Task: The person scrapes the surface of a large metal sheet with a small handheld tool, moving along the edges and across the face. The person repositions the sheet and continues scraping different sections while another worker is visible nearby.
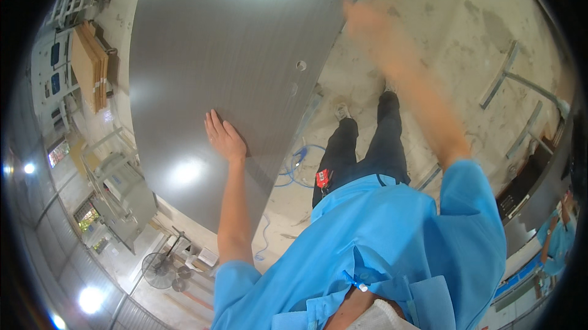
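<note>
A large dark grey-brown panel (214, 48), which looks like a door leaf with a fine streaked surface, lies in front of me. My left hand (226, 140) rests flat on it, fingers stretched out and holding nothing. Close to the panel's right edge are a round hole (301, 65) and a second, fainter round mark (294, 89). My right hand (370, 21) is smeared by motion beside the far right edge of the panel. Whether its fingers are closed, or touch that edge, I cannot make out.
Blue hose (298, 158) lies looped on the floor below the panel, near my legs. Metal frame stands (505, 76) are at the right. To the left are stacked brown boards (89, 67) and a pedestal fan (158, 270). Another person (554, 238) in blue is at the far right.
</note>
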`<state>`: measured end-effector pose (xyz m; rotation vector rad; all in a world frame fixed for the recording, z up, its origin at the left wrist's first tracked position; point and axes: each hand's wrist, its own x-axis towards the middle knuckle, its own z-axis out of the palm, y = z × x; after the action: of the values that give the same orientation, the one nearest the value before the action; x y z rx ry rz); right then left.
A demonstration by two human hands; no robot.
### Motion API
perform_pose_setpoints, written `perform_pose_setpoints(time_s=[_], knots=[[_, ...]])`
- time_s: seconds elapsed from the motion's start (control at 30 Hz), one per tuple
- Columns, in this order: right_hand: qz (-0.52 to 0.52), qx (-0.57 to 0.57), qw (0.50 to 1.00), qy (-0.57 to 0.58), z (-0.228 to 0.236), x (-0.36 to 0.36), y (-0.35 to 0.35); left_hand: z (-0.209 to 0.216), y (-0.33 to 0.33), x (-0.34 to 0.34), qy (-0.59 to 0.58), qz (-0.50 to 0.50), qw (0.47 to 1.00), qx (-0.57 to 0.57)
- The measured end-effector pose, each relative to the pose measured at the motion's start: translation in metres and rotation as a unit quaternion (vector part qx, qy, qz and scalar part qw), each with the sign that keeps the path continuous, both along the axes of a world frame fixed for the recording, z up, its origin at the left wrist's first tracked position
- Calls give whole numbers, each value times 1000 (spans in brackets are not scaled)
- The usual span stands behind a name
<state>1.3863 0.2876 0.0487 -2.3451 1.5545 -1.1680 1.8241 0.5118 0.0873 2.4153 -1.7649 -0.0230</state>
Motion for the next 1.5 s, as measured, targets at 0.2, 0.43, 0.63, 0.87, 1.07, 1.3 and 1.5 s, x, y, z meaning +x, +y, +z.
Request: perform_pose_setpoints(time_s=[0.2,0.43,0.63,0.87,1.07,1.3,1.5], knots=[[232,116,963,67,-13,83,161,-3,0,-1,-9,-6,1000,-7],[-125,56,986,91,-16,-35,-67,-8,0,4,-2,-12,1000,-13],[-84,10,996,35,-57,-55,-97,-10,0,2,-7,-8,1000,-28],[38,95,991,90,-28,78,154,-10,-1,0,0,3,1000,-12],[66,63,996,-6,2,47,99,-5,19,30,78,-95,992,-11],[-85,-18,996,-33,-39,54,72,2,94,86,19,-63,998,-25],[77,99,990,-58,-22,142,256,-4,103,85,-31,-51,998,-25]])
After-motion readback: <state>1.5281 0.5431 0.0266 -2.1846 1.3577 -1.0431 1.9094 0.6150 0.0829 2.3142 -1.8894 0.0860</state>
